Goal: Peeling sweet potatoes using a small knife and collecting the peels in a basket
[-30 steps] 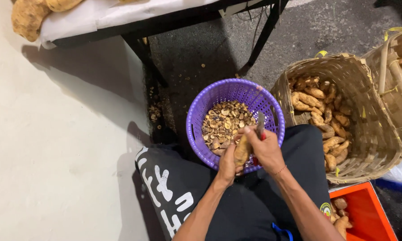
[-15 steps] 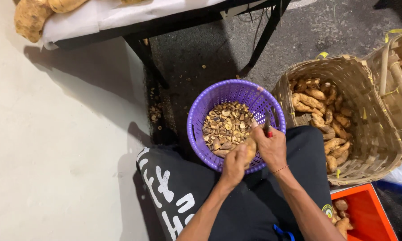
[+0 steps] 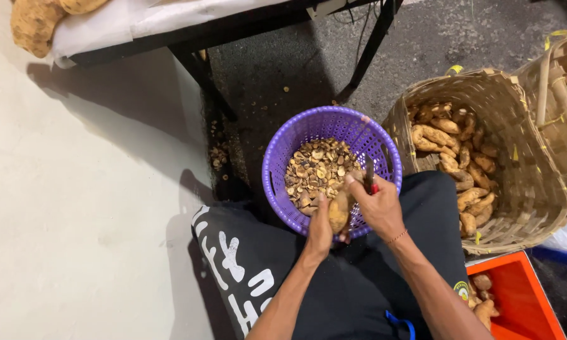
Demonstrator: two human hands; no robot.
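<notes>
Not much has shifted since half a second ago: the hands are kept over the near rim of the basket, and the knife (image 3: pixel 370 176) is now tipped a bit more upright above the root (image 3: pixel 339 211). The root, a pale yellowish tuber, is pinched in the left hand (image 3: pixel 320 228), fingers wrapped round its lower half, thumb up along the side. The right hand (image 3: pixel 379 206) is closed round the red handle of the knife, and the blade is pointed away from the body, just beside the top of the root; whether steel is actually touching the skin can't be made out. Both are held right over the purple basket (image 3: pixel 283 151), which is propped between the knees and half filled with brown and cream peelings (image 3: pixel 312 173). A thin bracelet (image 3: pixel 397 237) is worn on the right wrist. Black trousers (image 3: pixel 258 264) with white print are seen below. To the right, a woven basket (image 3: pixel 523 208) full of unpeeled roots is set just beside the purple one, with a second woven one touching it at the frame edge. An orange crate (image 3: pixel 516 302) holding a few more roots is parked near the right knee. Up top, a table (image 3: pixel 138 25) covered in white sheet is stood on black legs, with big tubers on its left end.
</notes>
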